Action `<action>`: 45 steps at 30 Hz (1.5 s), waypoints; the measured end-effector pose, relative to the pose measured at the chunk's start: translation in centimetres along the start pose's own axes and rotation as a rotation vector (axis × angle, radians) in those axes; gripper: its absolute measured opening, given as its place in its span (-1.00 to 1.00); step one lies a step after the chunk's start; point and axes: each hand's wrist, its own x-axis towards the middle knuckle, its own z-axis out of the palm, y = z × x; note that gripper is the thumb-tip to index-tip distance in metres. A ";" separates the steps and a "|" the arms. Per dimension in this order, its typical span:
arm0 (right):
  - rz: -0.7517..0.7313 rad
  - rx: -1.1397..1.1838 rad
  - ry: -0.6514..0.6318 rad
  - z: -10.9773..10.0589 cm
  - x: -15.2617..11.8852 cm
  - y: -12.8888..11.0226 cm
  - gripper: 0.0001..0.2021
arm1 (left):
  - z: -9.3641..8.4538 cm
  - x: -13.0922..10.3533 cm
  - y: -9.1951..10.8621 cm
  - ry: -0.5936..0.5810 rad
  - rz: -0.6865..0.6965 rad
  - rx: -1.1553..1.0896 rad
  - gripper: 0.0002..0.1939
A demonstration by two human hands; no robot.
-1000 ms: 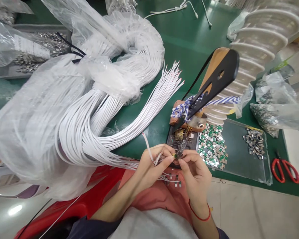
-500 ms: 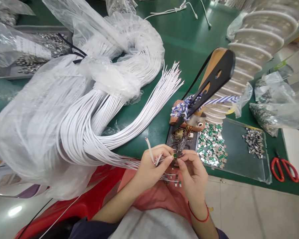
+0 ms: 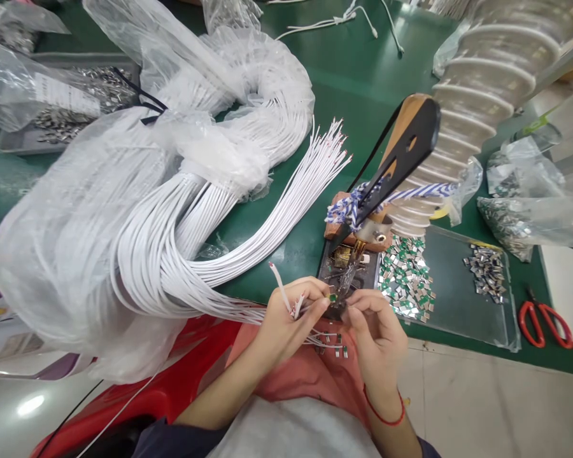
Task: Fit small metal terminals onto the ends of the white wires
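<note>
My left hand (image 3: 296, 315) is closed on several white cables, whose stripped reddish ends (image 3: 297, 306) stick up between the fingers. At its fingertips it pinches a small green and silver connector (image 3: 333, 298). Just to the right, my right hand (image 3: 375, 318) has thumb and fingers pressed together; what they hold, if anything, is too small to make out. Directly beyond both hands is the soldering tip (image 3: 348, 280) below a black and wooden handle (image 3: 408, 143). Finished-looking cable ends with connectors (image 3: 339, 350) hang over the pink cloth below.
A large bundle of white cables (image 3: 262, 248), partly in plastic, covers the left of the green table (image 3: 286, 264). At right are a clear tray (image 3: 458, 312) with loose connectors (image 3: 405, 277) and metal shells (image 3: 487, 273), red scissors (image 3: 544, 324), and a ribbed hose (image 3: 482, 89).
My right hand has moved slightly right, away from the connector, widening the gap between my hands. My left hand has shifted slightly left, still holding the cables.
</note>
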 end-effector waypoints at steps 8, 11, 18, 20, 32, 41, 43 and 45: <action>0.062 -0.093 -0.265 -1.5 -0.8 -0.3 -0.92 | -1.3 -2.4 -0.4 -0.114 -0.053 0.018 -0.66; 0.074 -0.083 -0.341 -1.5 -0.8 -0.6 -0.91 | -1.6 -3.3 -0.3 -0.217 -0.086 0.020 -0.69; 0.068 -0.057 -0.444 -1.7 -0.6 -0.9 -0.77 | -1.7 -4.0 0.2 -0.382 -0.093 0.056 -0.78; 0.066 -0.050 -0.407 -1.7 -0.6 -0.9 -0.74 | -1.7 -3.9 0.1 -0.396 -0.088 0.051 -0.83; -0.125 -0.072 -0.417 -2.1 -0.3 -1.2 -0.83 | -1.8 -3.9 -0.1 -0.319 0.021 0.083 -0.86; -0.187 -0.017 -0.449 -2.5 -0.4 -1.0 -0.85 | -1.7 -4.3 0.2 -0.302 0.087 0.087 -0.88; -0.189 -0.010 -0.451 -2.5 -0.5 -1.0 -0.85 | -1.7 -4.3 0.2 -0.301 0.089 0.083 -0.89; -0.184 -0.003 -0.451 -2.5 -0.6 -0.9 -0.86 | -1.7 -4.3 0.3 -0.297 0.093 0.084 -0.90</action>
